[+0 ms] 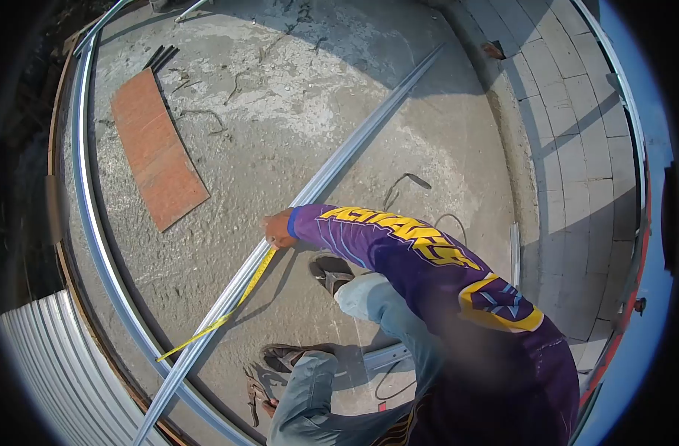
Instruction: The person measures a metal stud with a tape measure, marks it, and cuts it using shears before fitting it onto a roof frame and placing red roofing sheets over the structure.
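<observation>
My right hand (pixel 280 229), at the end of a purple sleeve, is closed at the long metal profiles (pixel 235 286), with the end of a yellow measuring tape (pixel 256 276) under its fingers. The tape runs down along the profiles, twists over them and ends free at the lower left. The profiles lie diagonally across the concrete floor. Low in the view, my left hand (pixel 270 406) shows only in part beside my leg, its fingers round a handle of a rusty plier-like tool (pixel 252 390).
An orange-brown board (pixel 158 149) lies upper left beside dark rods (pixel 161 58). A curved-looking metal channel (pixel 94 215) runs along the left edge, with corrugated sheet (pixel 50 364) beyond. A block wall (pixel 577 163) stands at right. My shoes are near the profiles; a cable loops over the floor.
</observation>
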{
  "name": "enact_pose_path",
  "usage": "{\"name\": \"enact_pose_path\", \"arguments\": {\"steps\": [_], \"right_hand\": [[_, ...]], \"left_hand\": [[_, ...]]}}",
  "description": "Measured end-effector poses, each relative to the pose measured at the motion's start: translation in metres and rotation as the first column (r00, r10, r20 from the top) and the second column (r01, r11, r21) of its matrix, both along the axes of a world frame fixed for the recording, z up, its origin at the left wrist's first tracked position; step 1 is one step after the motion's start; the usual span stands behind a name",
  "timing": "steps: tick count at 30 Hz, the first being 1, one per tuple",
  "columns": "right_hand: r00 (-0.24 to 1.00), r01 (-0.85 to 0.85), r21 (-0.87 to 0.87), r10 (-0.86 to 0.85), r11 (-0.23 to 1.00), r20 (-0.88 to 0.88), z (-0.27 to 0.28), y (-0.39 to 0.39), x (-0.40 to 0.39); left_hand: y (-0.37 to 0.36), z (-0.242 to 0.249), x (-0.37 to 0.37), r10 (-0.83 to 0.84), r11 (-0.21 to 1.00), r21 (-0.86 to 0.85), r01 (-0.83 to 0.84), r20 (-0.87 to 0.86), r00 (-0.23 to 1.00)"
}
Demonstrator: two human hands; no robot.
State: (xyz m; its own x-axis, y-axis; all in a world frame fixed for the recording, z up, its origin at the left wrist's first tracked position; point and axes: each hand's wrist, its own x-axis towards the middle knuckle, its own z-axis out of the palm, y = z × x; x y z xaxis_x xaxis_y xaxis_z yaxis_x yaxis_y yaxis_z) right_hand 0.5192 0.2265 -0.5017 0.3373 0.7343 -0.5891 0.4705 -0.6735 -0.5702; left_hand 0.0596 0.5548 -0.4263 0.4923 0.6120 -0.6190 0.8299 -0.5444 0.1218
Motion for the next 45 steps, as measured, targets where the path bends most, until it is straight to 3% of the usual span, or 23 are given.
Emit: {"name": "enact_pose_path", "arguments": {"steps": [1, 5, 9, 11, 13, 15, 18, 21, 24, 25, 26, 27, 28, 29, 30, 32, 33, 34, 39, 41, 42, 44, 45], "right_hand": [[0.988, -0.150, -0.105, 0.144, 0.983, -0.061, -0.004, 0.011, 0.010], [0.971, -0.237, -0.247, 0.221, 0.940, -0.091, 0.001, 0.034, 0.024], [0.967, -0.248, -0.309, 0.252, 0.918, -0.029, 0.022, 0.042, 0.023], [0.966, -0.220, -0.351, 0.254, 0.910, 0.051, 0.047, 0.041, 0.016], [0.962, -0.204, -0.331, 0.251, 0.921, 0.105, 0.039, 0.030, 0.009], [0.952, -0.200, -0.308, 0.259, 0.930, 0.161, 0.036, 0.028, 0.001], [0.954, -0.113, -0.253, 0.176, 0.961, 0.243, 0.050, 0.015, -0.007], [0.904, -0.083, -0.199, 0.158, 0.976, 0.398, 0.062, 0.007, -0.018], [0.788, -0.036, -0.109, 0.095, 0.993, 0.608, 0.066, -0.002, -0.024], [0.745, -0.044, -0.073, 0.082, 0.996, 0.662, 0.059, -0.008, -0.025], [0.671, -0.054, 0.031, 0.013, 0.998, 0.741, 0.049, -0.019, -0.023], [0.728, 0.012, -0.017, 0.003, 1.000, 0.685, 0.043, -0.026, -0.016], [0.781, 0.066, -0.052, -0.019, 0.996, 0.624, 0.057, -0.026, -0.010], [0.910, 0.263, 0.178, -0.305, 0.948, 0.281, -0.030, -0.081, 0.005], [0.850, 0.057, -0.083, -0.005, 0.995, 0.527, 0.048, -0.049, 0.007], [0.862, 0.067, -0.104, -0.005, 0.992, 0.506, 0.025, -0.082, 0.032], [0.813, -0.017, 0.024, 0.000, 1.000, 0.582, -0.011, -0.126, 0.055], [0.853, -0.130, 0.199, 0.007, 0.971, 0.522, -0.030, -0.156, 0.081], [0.921, -0.089, -0.081, 0.113, 0.993, 0.374, 0.014, -0.156, 0.103], [0.916, -0.051, -0.146, 0.104, 0.988, 0.387, 0.026, -0.150, 0.100], [0.915, 0.007, -0.211, 0.079, 0.977, 0.396, 0.033, -0.148, 0.098], [0.923, -0.051, -0.236, 0.136, 0.970, 0.361, 0.035, -0.151, 0.103], [0.912, -0.060, -0.222, 0.144, 0.973, 0.383, 0.026, -0.168, 0.109]], "left_hand": [[-0.004, -0.009, 0.008, 0.019, 1.000, -0.002, -0.019, 0.023, 1.000], [-0.013, -0.037, 0.036, 0.140, 0.990, -0.044, -0.136, 0.089, 0.986], [-0.010, -0.059, 0.061, 0.330, 0.940, -0.158, -0.303, 0.192, 0.924], [0.001, -0.065, 0.076, 0.493, 0.864, -0.259, -0.431, 0.267, 0.828], [0.017, -0.065, 0.086, 0.678, 0.732, -0.393, -0.557, 0.337, 0.653], [0.050, -0.070, 0.106, 0.839, 0.543, -0.571, -0.616, 0.395, 0.374], [0.112, -0.081, 0.146, 0.934, 0.268, -0.820, -0.507, 0.351, -0.074], [0.159, -0.099, 0.176, 0.934, 0.108, -0.933, -0.343, 0.214, -0.287], [0.188, -0.137, 0.179, 0.958, 0.027, -0.970, -0.241, 0.094, -0.271], [0.173, -0.124, 0.188, 0.989, 0.093, -0.973, -0.209, 0.114, -0.089], [0.157, -0.119, 0.190, 0.991, 0.044, -0.959, -0.282, 0.078, -0.112], [0.146, -0.121, 0.188, 0.996, -0.025, -0.978, -0.206, -0.008, -0.085], [0.121, -0.099, 0.196, 0.995, 0.080, -0.962, -0.262, 0.095, -0.042], [0.113, -0.117, 0.190, 0.992, 0.043, -0.980, -0.196, 0.064, -0.105], [0.089, -0.100, 0.197, 0.977, 0.000, -0.965, -0.261, 0.056, -0.207], [0.057, -0.089, 0.205, 0.959, -0.043, -0.972, -0.231, 0.024, -0.283], [0.047, -0.098, 0.204, 0.967, -0.036, -0.986, -0.163, 0.006, -0.254], [0.038, -0.102, 0.204, 0.978, -0.030, -0.990, -0.141, 0.000, -0.207], [0.001, -0.095, 0.200, 0.975, -0.142, -0.984, -0.103, -0.121, -0.188], [-0.015, -0.104, 0.197, 0.965, -0.253, -0.965, -0.075, -0.247, -0.085], [-0.023, -0.104, 0.194, 0.962, -0.260, -0.963, -0.068, -0.252, -0.100], [-0.037, -0.099, 0.191, 0.961, -0.234, -0.971, -0.041, -0.238, 0.142], [-0.049, -0.109, 0.192, 0.935, -0.315, -0.947, -0.056, -0.320, 0.149]]}}
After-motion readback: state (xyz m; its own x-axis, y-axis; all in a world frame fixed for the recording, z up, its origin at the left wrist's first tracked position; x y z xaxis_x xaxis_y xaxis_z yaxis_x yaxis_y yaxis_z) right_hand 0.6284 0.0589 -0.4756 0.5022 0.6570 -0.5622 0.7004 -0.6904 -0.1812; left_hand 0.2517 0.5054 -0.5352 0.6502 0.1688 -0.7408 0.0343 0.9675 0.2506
